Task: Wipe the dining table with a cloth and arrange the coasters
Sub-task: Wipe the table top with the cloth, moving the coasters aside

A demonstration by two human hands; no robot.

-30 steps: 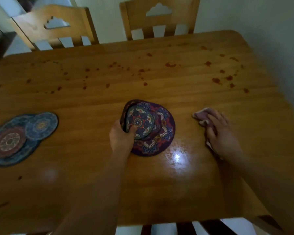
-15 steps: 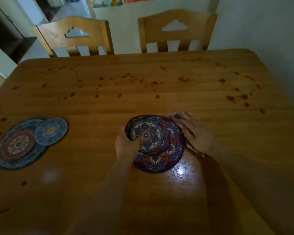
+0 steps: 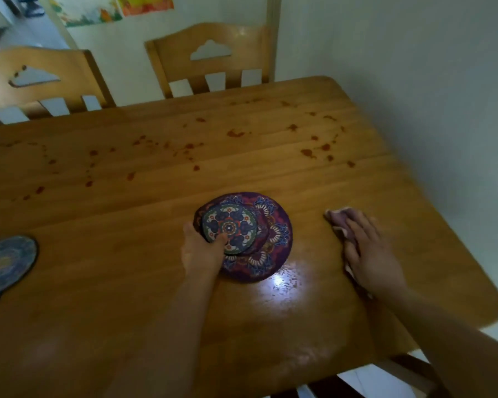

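Observation:
A stack of round patterned coasters lies mid-table, a small blue-and-white one on top of larger purple ones. My left hand grips the stack's near-left edge, thumb on the top coaster. To the right, my right hand lies flat with straight fingers on a pinkish cloth, pressing it to the wooden table. Reddish-brown spots dot the far half of the table. A damp, shiny patch shows just in front of the stack.
Blue patterned coasters lie at the table's left edge, partly cut off. Two wooden chairs stand at the far side. A white wall runs along the table's right side. Another chair shows below the near edge.
My right hand has slid the cloth rightward, away from the coaster stack it was beside half a second ago. My left hand keeps its hold on the stack. The camera has turned right.

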